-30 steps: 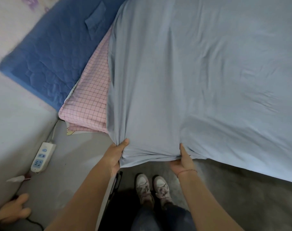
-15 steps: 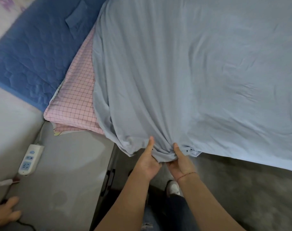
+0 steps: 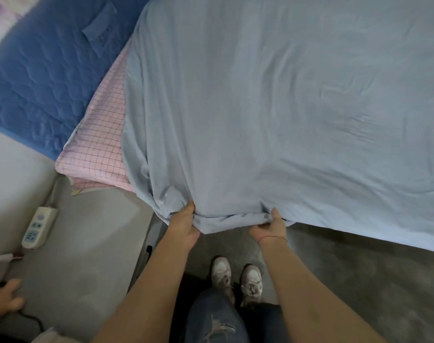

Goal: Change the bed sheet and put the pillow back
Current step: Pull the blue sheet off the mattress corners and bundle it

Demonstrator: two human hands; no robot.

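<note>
A light blue sheet [image 3: 273, 100] covers most of the bed and hangs over its near edge. My left hand [image 3: 185, 222] grips the sheet's bunched hem near the corner. My right hand [image 3: 270, 225] grips the same hem a short way to the right, with the edge stretched between both hands. A pink checked sheet [image 3: 102, 147] shows at the left beside the blue one. A dark blue quilted pad [image 3: 45, 82] lies further left. No pillow is in view.
A white power strip [image 3: 39, 227] lies on the grey surface at the left, its cable running back. Another person's hand [image 3: 4, 299] is at the lower left edge. My shoes [image 3: 235, 276] stand on the grey floor below the bed edge.
My hands were together on the hem half a second ago; they have spread apart again, pulling the hem wide. The view has shifted back slightly.
</note>
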